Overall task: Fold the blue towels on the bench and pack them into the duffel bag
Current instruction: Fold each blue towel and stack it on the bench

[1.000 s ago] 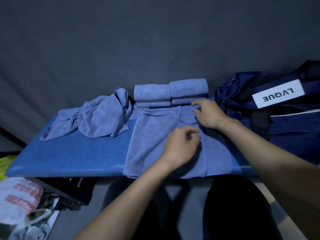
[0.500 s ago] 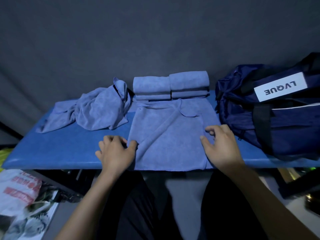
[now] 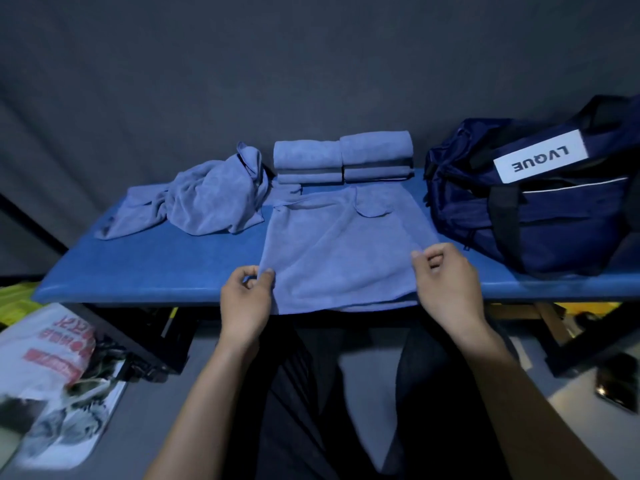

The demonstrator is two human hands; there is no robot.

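Dark grey cloth hangs as a backdrop behind a long blue padded table [image 3: 145, 268] that runs across the view. At its right end sits a navy duffel bag [image 3: 554, 216], its white label reading LVQUE upside down and its top open and slumped. In the middle of the table lies a half-folded blue towel [image 3: 339, 251], spread flat with its near edge hanging a little over the front of the table and a small flap turned over near its far right corner. To its left, an unfolded blue towel [image 3: 207, 202] lies in a rumpled heap. Against the backdrop, just beyond the flat towel, two stacks of folded blue towels [image 3: 343, 157] stand side by side, touching.

Near the flat towel's front left corner the left hand [image 3: 246, 299] pinches the towel's edge between thumb and curled fingers. At the right edge the right hand [image 3: 446, 282] does likewise, fingers clamped on the cloth. On the floor to the lower left lies a white printed plastic bag [image 3: 45, 358].
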